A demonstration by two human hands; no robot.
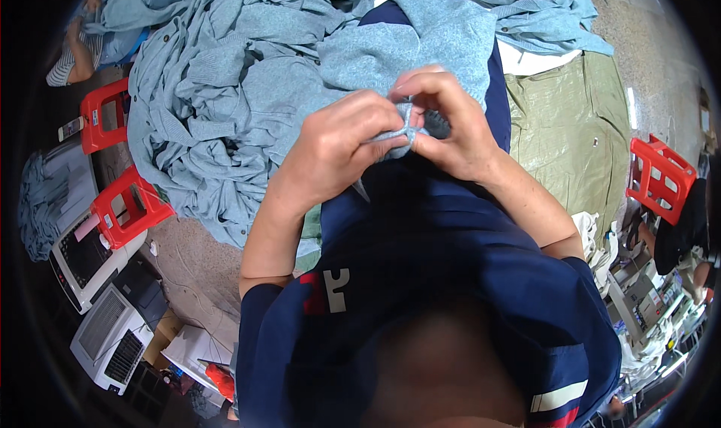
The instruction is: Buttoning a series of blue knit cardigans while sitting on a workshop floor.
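Note:
My left hand and my right hand meet over my lap, both closed on a light blue knit garment. Between the fingertips a narrow edge or seam of it is pinched and pulled into a small cross shape. My right thumb and fingers curl into a ring around the knit; my left fingers press together on the other side. Further up, more blue knit cloth lies over my dark blue clothing; I cannot tell whether it is the same garment. Most of the left fingertips are hidden.
Heaped blue knit cardigans with buttons spread to the left and ahead. An olive sheet lies to the right. Red plastic stools stand left, another red stool right. A person's arm shows at far left, beside the cardigans.

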